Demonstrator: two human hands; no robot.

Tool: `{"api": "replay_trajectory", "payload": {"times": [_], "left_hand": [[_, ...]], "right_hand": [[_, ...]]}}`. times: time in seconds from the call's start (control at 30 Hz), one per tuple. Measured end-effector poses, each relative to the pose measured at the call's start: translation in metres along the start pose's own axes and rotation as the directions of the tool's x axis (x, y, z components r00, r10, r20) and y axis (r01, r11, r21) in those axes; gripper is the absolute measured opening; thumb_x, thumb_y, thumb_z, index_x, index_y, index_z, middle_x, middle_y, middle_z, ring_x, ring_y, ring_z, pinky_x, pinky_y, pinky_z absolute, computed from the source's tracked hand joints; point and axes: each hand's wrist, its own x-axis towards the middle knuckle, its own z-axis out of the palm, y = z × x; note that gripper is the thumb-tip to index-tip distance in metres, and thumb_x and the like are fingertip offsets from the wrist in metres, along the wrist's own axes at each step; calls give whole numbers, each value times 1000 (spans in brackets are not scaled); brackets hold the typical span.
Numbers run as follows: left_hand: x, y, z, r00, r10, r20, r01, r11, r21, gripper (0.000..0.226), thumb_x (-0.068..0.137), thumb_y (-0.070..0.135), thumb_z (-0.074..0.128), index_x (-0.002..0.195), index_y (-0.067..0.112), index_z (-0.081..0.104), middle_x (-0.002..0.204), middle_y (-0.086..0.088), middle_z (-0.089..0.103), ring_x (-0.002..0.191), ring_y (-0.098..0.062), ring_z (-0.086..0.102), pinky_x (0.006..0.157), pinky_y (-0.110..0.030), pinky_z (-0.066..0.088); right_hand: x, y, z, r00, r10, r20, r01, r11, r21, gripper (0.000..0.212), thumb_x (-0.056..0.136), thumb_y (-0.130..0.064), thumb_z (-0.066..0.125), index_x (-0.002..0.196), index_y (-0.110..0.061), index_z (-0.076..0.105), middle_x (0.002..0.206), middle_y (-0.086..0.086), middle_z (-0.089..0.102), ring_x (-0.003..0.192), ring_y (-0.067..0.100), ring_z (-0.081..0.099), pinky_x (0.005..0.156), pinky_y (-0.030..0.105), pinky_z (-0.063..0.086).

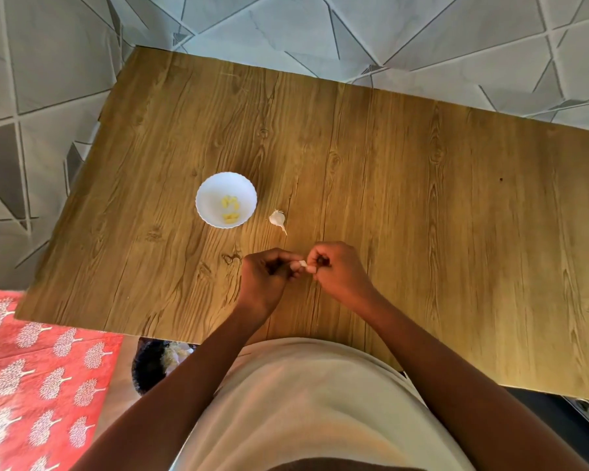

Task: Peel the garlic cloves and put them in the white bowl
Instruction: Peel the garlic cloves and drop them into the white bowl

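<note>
Just past the near table edge, the left hand (264, 280) and right hand (337, 270) meet fingertip to fingertip, both curled and pinching one small garlic clove (302, 264) between them. Only a pale sliver of the clove shows, so how much skin remains cannot be told.

The clove is tiny and likely slick once bared. A hard tug at the skin could squirt it out of the pinch onto the wooden table (422, 198), or back over the near edge to the floor. Nails digging in could also bruise or split it.

Just beyond the hands lies the rest of the garlic bulb (277, 218). A careless reach could knock it away.

Farther out, to the left of the hands, the white bowl (211, 188) holds several yellowish peeled cloves (231, 208). A toss from here might miss its rim.
</note>
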Motion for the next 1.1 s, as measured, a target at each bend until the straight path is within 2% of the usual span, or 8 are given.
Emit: {"api": "replay_trajectory", "payload": {"times": [0.1,0.2,0.33,0.43,0.6,0.8,0.97,1.1], "left_hand": [[5,-2,-6,996,77,47,-80,995,64,20,90,-11,70,94,6,80,81,-5,78,70,-20,72,71,-28,61],[11,0,-8,989,85,122,-97,991,97,19,91,-11,69,95,4,80,79,-5,77,69,-20,71,69,-29,60],[14,0,-7,986,-132,99,132,991,11,16,91,-10,68,92,2,78,77,-14,76,64,-14,67,60,-27,54],[16,-5,-8,984,-168,52,168,986,-4,12,91,-7,71,94,1,79,80,-14,77,66,-16,68,61,-25,56],[15,-5,-9,988,-146,43,147,989,-10,13,87,1,79,100,3,78,81,-12,78,69,-22,73,66,-26,60],[13,-9,-8,1000,1,21,-5,984,178,11,91,3,76,90,12,80,74,2,76,65,-9,69,63,-20,55],[5,-7,-2,994,100,31,-105,956,273,12,90,5,77,91,17,81,78,13,76,73,-3,71,70,-16,56],[-1,-7,4,985,167,29,-167,931,325,21,89,-6,71,94,12,81,82,11,76,76,-1,72,72,-18,59]], "right_hand": [[3,4,0,958,258,129,-288,859,423,28,91,11,60,73,-10,66,60,4,61,52,9,55,47,22,40],[3,9,-3,914,293,281,-404,731,550,26,92,15,55,77,-5,65,60,7,58,54,14,53,46,24,38],[4,21,-1,996,54,74,-57,998,34,22,89,8,59,80,-9,70,67,-4,63,61,3,56,59,19,43],[1,28,6,997,-69,40,76,975,-208,7,89,-7,74,90,-13,78,82,-4,74,73,0,62,72,18,51],[2,27,8,999,-13,-39,2,966,-257,15,84,-17,82,77,-20,69,71,-8,66,61,-4,60,59,20,46],[0,26,4,994,-92,-60,86,991,-104,20,91,-9,75,110,-13,77,95,-5,78,80,-11,63,78,4,46],[0,16,6,992,-122,-41,117,987,-108,12,93,-11,72,102,-10,79,87,1,76,77,10,69,71,23,55],[2,14,8,987,-148,58,159,940,-303,2,90,-12,75,91,-10,75,80,4,71,70,14,64,63,28,45]]}}
